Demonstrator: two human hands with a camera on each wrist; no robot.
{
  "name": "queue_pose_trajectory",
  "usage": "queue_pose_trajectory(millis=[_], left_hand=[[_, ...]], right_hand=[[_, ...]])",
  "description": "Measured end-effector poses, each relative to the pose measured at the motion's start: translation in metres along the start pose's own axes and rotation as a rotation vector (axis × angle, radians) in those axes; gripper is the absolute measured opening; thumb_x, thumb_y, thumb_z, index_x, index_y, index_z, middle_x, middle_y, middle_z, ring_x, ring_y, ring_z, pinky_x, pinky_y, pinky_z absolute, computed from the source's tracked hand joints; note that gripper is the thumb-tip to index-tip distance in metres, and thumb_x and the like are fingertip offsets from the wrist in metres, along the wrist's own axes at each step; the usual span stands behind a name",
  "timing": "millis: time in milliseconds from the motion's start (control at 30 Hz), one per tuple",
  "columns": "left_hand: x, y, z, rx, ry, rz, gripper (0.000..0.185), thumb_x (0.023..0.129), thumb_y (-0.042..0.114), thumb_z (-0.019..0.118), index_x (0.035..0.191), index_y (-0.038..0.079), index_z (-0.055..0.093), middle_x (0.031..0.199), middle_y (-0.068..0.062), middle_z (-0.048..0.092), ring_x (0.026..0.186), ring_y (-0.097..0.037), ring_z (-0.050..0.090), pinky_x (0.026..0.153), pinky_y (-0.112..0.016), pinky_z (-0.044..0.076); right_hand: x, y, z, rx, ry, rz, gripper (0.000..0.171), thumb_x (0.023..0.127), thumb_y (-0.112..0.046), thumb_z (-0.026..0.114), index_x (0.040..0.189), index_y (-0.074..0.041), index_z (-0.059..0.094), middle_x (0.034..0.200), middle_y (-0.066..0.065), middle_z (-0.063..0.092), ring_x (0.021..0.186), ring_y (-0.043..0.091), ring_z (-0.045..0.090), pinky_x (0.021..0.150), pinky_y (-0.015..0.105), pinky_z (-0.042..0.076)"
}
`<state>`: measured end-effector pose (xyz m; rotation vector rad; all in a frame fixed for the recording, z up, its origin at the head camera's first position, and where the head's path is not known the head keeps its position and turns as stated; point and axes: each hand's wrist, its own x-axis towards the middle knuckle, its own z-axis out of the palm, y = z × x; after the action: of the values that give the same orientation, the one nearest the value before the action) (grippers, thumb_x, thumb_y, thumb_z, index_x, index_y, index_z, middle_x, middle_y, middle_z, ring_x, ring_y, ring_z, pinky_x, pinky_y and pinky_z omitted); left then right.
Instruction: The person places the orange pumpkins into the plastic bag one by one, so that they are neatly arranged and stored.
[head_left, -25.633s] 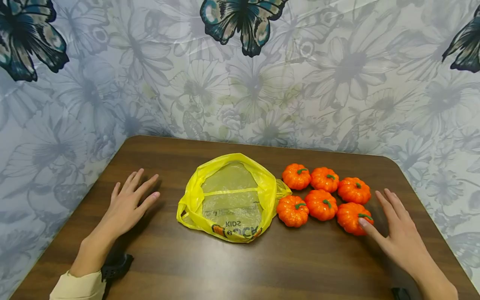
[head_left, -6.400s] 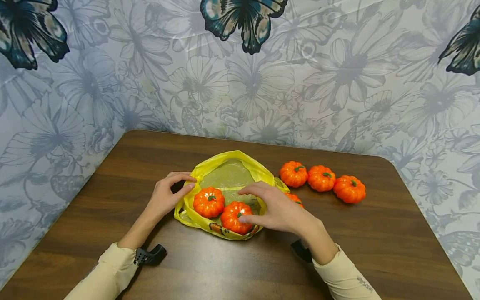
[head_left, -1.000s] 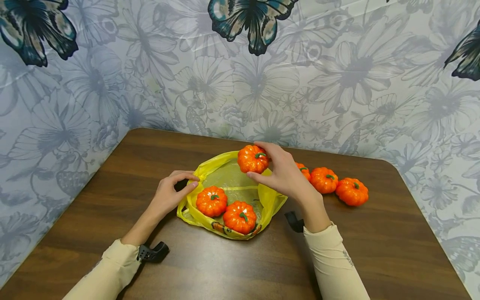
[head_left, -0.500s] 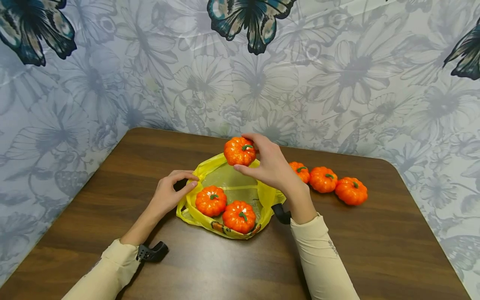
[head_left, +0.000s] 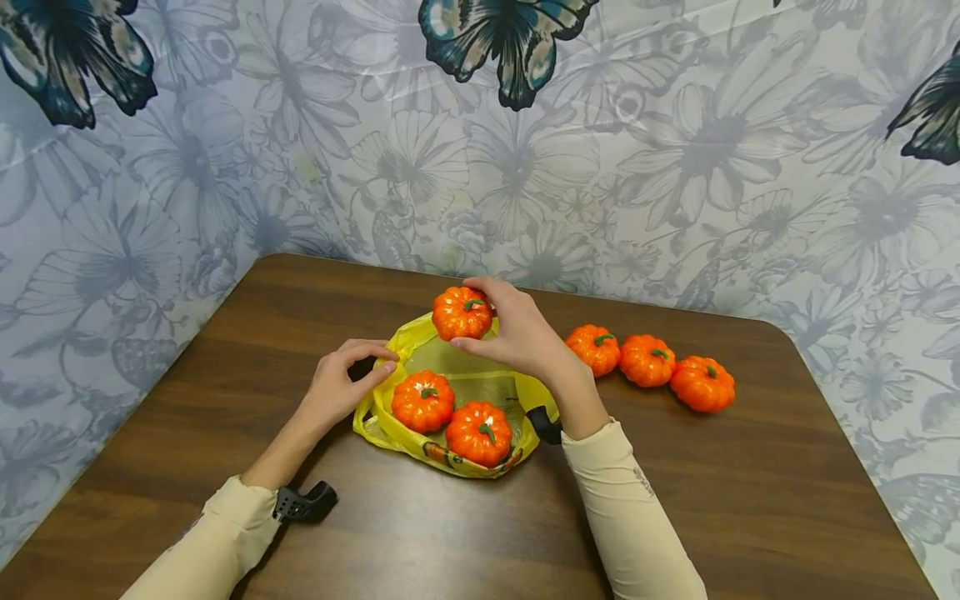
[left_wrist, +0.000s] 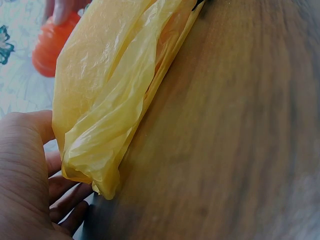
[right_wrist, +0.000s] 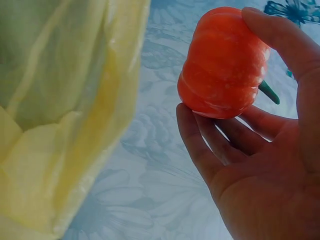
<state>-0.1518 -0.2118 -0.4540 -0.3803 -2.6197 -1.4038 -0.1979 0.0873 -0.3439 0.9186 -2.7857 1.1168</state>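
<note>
Right wrist, pumpkin (orange, ribbed), green stem

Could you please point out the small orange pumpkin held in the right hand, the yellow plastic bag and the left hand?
small orange pumpkin [head_left: 461, 313], head view, ribbed top.
yellow plastic bag [head_left: 476, 384], head view, bare inner sheet.
left hand [head_left: 341, 386], head view, back of hand.

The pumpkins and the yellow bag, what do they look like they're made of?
The pumpkins, like the one the right hand holds, look like foam or plastic decorations: even orange ribs with a matte, slightly speckled skin and a moulded green stem. Real ones seem unlikely. The bag looks like thin plastic film: glossy, wrinkled and translucent, with the left hand pinching its edge.
</note>
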Motion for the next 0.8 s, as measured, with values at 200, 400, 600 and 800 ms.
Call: queue_pose_trajectory(millis=[200, 400, 600, 800], left_hand=[[-0.001, 0.000, -0.001, 0.001, -0.002, -0.006, 0.017, 0.098, 0.027, 0.077, 0.112, 0.018, 0.080, 0.134, -0.008, 0.071, 0.131, -0.030, 0.060, 0.116, -0.059, 0.040], [-0.001, -0.001, -0.001, -0.003, -0.005, -0.010, 0.017, 0.098, 0.028, 0.077, 0.112, 0.018, 0.080, 0.134, -0.008, 0.071, 0.130, -0.029, 0.060, 0.116, -0.059, 0.040], [0.000, 0.000, -0.001, 0.000, -0.011, -0.012, 0.018, 0.099, 0.028, 0.076, 0.113, 0.017, 0.080, 0.134, -0.008, 0.071, 0.130, -0.030, 0.060, 0.117, -0.059, 0.040], [0.001, -0.001, 0.000, 0.001, -0.011, -0.006, 0.018, 0.099, 0.027, 0.077, 0.113, 0.017, 0.080, 0.134, -0.009, 0.071, 0.131, -0.030, 0.060, 0.117, -0.059, 0.039]], right_hand=[[0.004, 0.005, 0.015, -0.041, -0.063, 0.036, 0.080, 0.087, -0.039, 0.088, 0.151, -0.009, 0.050, 0.149, 0.008, 0.058, 0.132, 0.028, 0.057, 0.113, 0.046, 0.049], [0.008, 0.010, 0.026, -0.078, -0.110, 0.057, 0.080, 0.087, -0.041, 0.087, 0.151, -0.009, 0.051, 0.148, 0.008, 0.059, 0.133, 0.030, 0.056, 0.115, 0.048, 0.046], [0.010, 0.016, 0.036, -0.082, -0.141, 0.069, 0.081, 0.087, -0.041, 0.088, 0.150, -0.007, 0.051, 0.144, 0.009, 0.061, 0.132, 0.029, 0.057, 0.115, 0.046, 0.046], [0.012, 0.022, 0.047, -0.122, -0.188, 0.054, 0.082, 0.087, -0.037, 0.088, 0.150, -0.001, 0.050, 0.146, 0.013, 0.060, 0.137, 0.031, 0.055, 0.119, 0.044, 0.043]])
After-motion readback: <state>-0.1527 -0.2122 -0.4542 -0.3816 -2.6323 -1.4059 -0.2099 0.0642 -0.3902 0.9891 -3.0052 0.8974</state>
